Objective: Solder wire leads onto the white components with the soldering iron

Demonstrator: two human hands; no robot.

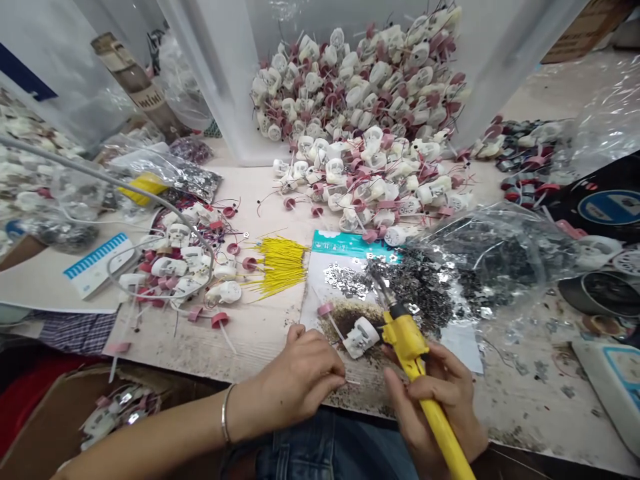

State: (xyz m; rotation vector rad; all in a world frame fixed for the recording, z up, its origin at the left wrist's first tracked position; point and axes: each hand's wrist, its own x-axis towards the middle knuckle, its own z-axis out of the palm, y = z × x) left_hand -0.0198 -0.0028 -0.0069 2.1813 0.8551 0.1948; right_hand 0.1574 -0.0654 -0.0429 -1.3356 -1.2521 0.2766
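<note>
left hand (300,377): fingers pinched on a thin wire (352,382) | right hand (434,400): fingers clenched around a yellow soldering iron (407,340) | white ceramic lamp holder (361,337): on paper sheet (460,347), counter (250,340) | technique: steady, close grip controls tip

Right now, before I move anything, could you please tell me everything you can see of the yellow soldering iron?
The soldering iron has a glossy yellow plastic handle and a thin metal shaft angled up and away. The right hand grips the handle, whose lower end runs out of view. The tip reaches over a heap of dark metal scraps; whether it touches them cannot be told.
</note>
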